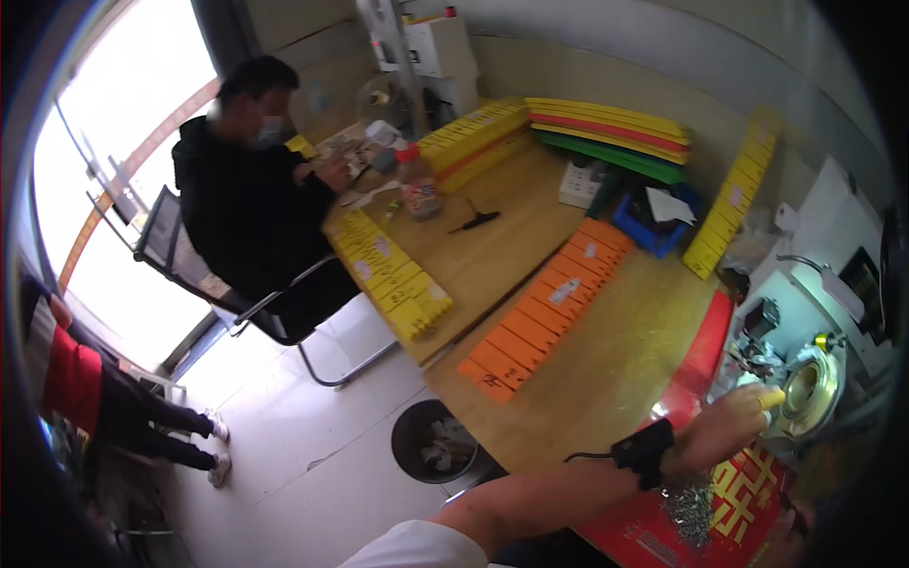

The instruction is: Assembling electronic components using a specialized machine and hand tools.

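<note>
My left hand (724,426) reaches in from the lower edge to the machine (800,284) at the right, with a dark strap and small box on its wrist. A yellow cover sits on one finger. The fingers are closed together beside the round metal wheel (807,383); what they hold, if anything, is too small to make out. Below the wrist, a heap of small silvery metal pieces (691,514) lies on a red sheet with yellow print (644,530). At the dark lower right rim, my right hand (793,528) shows only dimly, its fingers unclear.
An orange marked strip (544,312) and yellow marked strip (393,270) lie on the wooden table (587,398). Behind are a blue tray (649,237), stacked coloured strips (606,133) and a red-capped jar (417,185). A seated person (251,208) works opposite. A bin (407,445) stands below.
</note>
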Motion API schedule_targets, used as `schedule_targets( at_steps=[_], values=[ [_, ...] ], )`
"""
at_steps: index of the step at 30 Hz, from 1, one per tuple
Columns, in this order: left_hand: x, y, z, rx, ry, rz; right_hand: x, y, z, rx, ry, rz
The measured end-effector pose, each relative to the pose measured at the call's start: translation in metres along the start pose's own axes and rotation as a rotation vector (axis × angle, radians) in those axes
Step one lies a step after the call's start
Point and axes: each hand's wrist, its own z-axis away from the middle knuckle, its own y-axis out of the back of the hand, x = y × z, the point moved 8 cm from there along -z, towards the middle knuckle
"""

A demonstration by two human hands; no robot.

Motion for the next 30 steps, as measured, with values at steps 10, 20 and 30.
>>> schedule_targets(
  at_steps=[10, 20, 30],
  values=[
    [0.008, 0.025, -0.004, -0.049, 0.067, -0.334, -0.086, -0.057, -0.022, -0.045, 0.411, -0.107],
    [0.012, 0.016, -0.01, -0.064, 0.03, -0.394, -0.075, -0.088, -0.039, -0.134, 0.443, -0.208],
    [-0.004, -0.011, 0.001, -0.04, 0.018, -0.06, 0.004, -0.08, -0.019, -0.181, 0.27, -0.241]
  ],
)
